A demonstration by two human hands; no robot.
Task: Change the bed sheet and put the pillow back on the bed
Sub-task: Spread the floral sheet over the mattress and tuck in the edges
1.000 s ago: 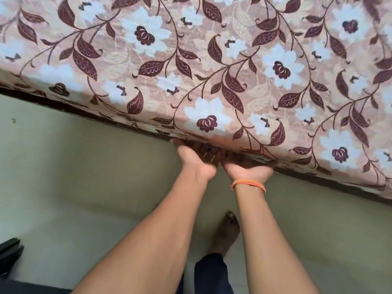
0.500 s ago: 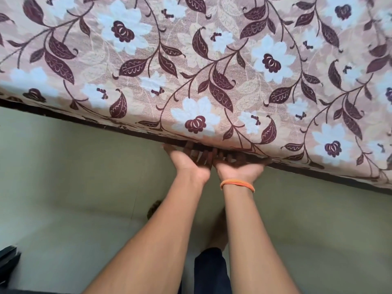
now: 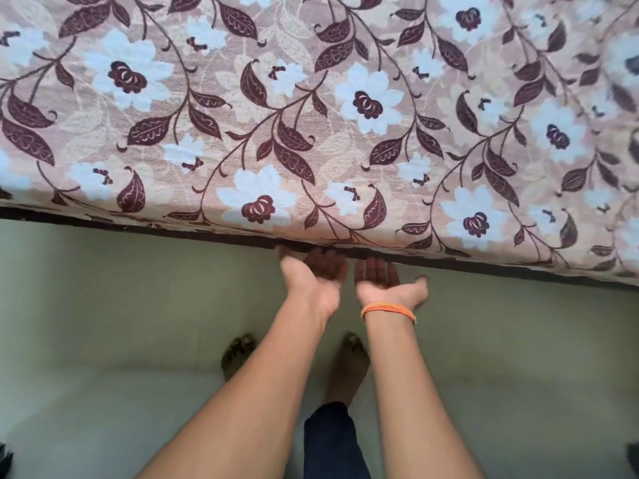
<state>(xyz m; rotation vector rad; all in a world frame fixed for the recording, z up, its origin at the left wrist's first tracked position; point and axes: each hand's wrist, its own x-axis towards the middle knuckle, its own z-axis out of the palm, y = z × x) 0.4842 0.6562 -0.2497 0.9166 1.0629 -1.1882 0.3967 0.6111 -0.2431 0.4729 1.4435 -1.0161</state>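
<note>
Head view: bed sheet edge runs left-right; left hand and right hand palm-up, fingers straight below it.

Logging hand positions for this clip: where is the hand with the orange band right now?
In the head view, the right hand is just right of centre, palm up, beside the left hand, fingertips at the dark edge under the floral sheet.

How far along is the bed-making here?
The floral sheet already lies smooth over the bed and hangs over its near edge. In hand: the left hand and right hand are palm-up and open at that edge, gripping nothing, apparently tucking. Left: the pillow, which is not in view.
</note>
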